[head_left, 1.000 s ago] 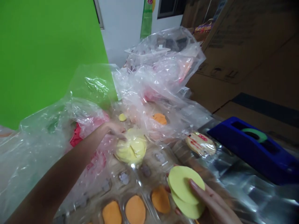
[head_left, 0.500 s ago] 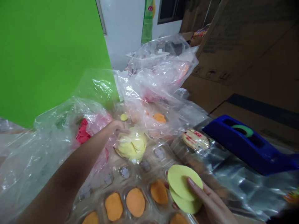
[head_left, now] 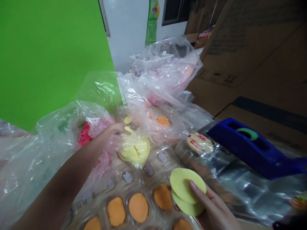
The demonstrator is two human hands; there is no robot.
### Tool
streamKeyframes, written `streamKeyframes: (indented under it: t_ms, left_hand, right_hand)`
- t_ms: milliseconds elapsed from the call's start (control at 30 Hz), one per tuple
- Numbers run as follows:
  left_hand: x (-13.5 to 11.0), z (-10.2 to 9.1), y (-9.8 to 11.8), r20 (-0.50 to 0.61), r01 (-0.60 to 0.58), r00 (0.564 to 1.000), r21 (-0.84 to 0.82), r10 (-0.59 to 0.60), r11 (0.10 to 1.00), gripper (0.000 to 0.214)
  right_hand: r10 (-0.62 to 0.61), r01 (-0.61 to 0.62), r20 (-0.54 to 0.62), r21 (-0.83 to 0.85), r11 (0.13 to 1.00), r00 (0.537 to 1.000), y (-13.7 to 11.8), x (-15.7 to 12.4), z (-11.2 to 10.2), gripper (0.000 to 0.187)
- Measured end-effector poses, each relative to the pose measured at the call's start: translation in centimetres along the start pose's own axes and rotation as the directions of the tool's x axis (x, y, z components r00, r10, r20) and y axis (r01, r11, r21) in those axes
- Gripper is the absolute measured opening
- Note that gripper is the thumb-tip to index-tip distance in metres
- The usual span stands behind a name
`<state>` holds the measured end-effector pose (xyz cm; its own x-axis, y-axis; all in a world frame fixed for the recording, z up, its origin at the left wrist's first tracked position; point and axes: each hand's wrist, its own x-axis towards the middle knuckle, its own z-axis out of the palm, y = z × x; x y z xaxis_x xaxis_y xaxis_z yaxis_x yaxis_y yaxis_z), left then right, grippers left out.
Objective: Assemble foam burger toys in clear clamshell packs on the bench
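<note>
My left hand reaches over the top of a clear bag holding pale yellow modelling clay. Its fingers pinch a small yellow piece of clay. Just beyond it lies another small yellow lump. At lower right, my right hand grips two overlapping yellow discs, thumb on top. Those discs are above the edge of a clear plastic tray. Flattened orange clay pieces fill its near hollows, while farther ones show small greyish marks.
Crumpled clear bags spread across the back, some with pink and orange clay. Red clay is at left. A blue tape dispenser and a wrapped round item lie right. Cardboard boxes and a green panel flank the space.
A small yellow piece now shows at my left fingertips, above the bag. My right hand with the discs has shifted slightly left and up.
</note>
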<state>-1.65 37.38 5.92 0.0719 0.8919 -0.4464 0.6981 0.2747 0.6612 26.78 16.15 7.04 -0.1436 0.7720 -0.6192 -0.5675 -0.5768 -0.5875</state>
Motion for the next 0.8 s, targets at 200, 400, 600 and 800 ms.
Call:
streamKeyframes:
  t_ms: [200,400,600,800]
  left_hand:
    - [-5.6,-3.1,2.7,-0.272,-0.104,0.962,-0.253,0.032,0.962,0.034]
    - [-16.1,2.2,5.2,0.185,-0.125,0.95,-0.513,0.252,0.849,0.033]
    - [-21.0,6.9,3.9,0.238,-0.047,0.951,-0.519,0.197,0.854,0.033]
    - [-20.6,9.1,-2.3,-0.203,-0.153,0.978,-0.531,0.05,0.833,0.036]
  right_hand:
    - [-0.036,0.03,0.074,0.078,0.997,0.997,0.4,0.4,1.2,0.033]
    - [-0.041,0.007,0.296,0.114,0.993,0.954,2.0,0.5,4.4,0.057]
    - [-0.069,0.091,0.313,-0.055,0.994,0.947,4.0,-1.1,3.6,0.065]
    - [-0.076,0.077,-0.082,0.008,0.997,0.994,4.1,-2.4,-2.7,0.058]
